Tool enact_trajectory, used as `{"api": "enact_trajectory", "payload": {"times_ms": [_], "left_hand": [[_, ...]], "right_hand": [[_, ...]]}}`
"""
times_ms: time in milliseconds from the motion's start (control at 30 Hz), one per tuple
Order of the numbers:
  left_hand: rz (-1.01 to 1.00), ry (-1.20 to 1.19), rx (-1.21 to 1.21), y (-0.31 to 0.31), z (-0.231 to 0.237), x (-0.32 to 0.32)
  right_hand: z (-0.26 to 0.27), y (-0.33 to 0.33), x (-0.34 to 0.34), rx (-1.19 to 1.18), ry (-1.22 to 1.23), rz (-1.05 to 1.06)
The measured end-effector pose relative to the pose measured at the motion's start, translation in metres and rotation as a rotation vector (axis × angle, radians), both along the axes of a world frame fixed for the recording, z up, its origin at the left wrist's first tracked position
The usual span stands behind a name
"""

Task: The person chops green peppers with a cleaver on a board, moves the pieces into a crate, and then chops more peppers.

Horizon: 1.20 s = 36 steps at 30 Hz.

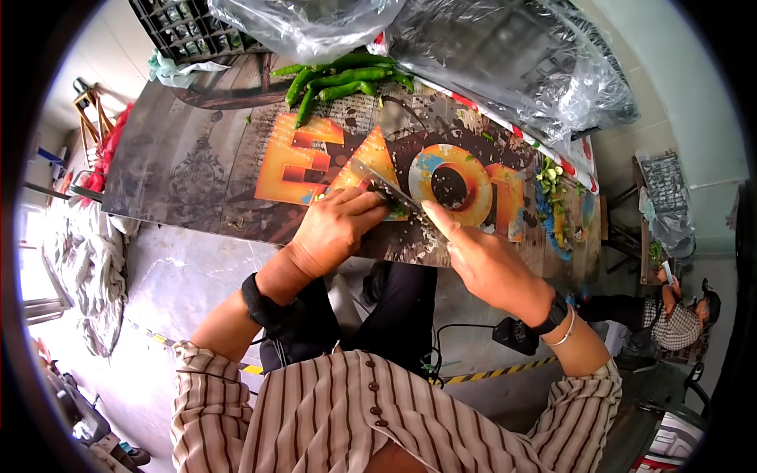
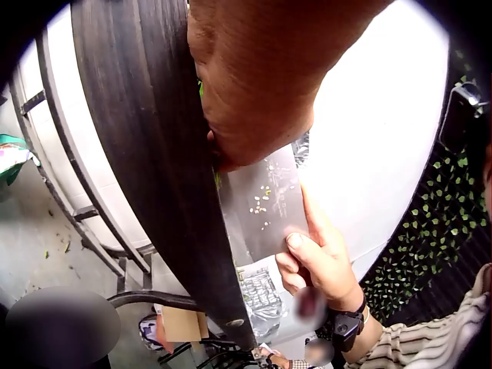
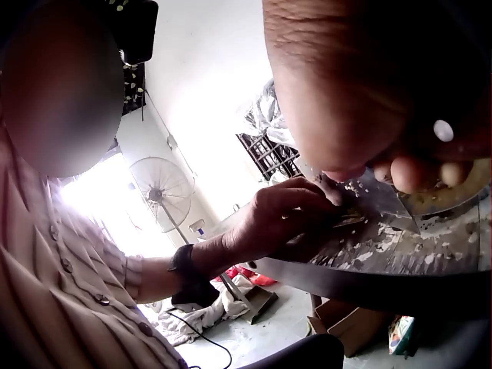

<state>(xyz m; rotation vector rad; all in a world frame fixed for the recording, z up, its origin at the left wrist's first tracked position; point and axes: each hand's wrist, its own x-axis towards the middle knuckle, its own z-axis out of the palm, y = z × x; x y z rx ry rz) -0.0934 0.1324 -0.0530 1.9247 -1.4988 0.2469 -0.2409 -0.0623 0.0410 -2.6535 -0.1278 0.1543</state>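
My right hand (image 1: 493,264) grips a broad-bladed knife (image 1: 388,183), its blade slanting up and left across the tabletop beside my left fingers. Pale seeds cling to the knife blade (image 2: 269,204) in the left wrist view. My left hand (image 1: 335,225) bends its fingers down on a green chili pepper, mostly hidden beneath them; bits of green (image 1: 400,211) show at the fingertips. Farther back on the table lies a pile of whole green chili peppers (image 1: 343,79). Seeds and small scraps are scattered around the knife.
The printed table (image 1: 165,169) has its near edge at my lap. Clear plastic bags (image 1: 505,63) and a black crate (image 1: 185,27) line the far side. Pepper stems and trimmings (image 1: 552,189) lie at the right. Another person (image 1: 678,319) is in the right background.
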Motion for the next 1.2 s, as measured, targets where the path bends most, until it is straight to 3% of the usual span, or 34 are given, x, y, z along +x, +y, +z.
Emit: {"api": "enact_trajectory", "payload": {"times_ms": [200,500,700,933,1000,1200], "left_hand": [[0.012,0.011,-0.021,-0.001,0.003,0.001],[0.021,-0.003,-0.007,-0.001,0.003,0.001],[0.027,0.039,0.016,0.0,0.003,0.001],[0.026,0.049,-0.01,0.003,0.004,-0.002],[0.032,0.034,-0.033,0.004,0.005,-0.003],[0.024,0.053,-0.016,0.005,0.001,-0.002]], "right_hand": [[0.002,-0.009,0.002,0.052,-0.114,-0.044],[0.019,-0.003,-0.012,-0.036,0.011,0.062],[0.027,0.003,-0.002,-0.009,0.141,-0.01],[-0.007,0.005,0.023,0.024,-0.029,0.043],[-0.006,0.004,0.024,0.119,-0.078,0.023],[0.006,-0.002,0.016,0.064,-0.123,0.037]]}}
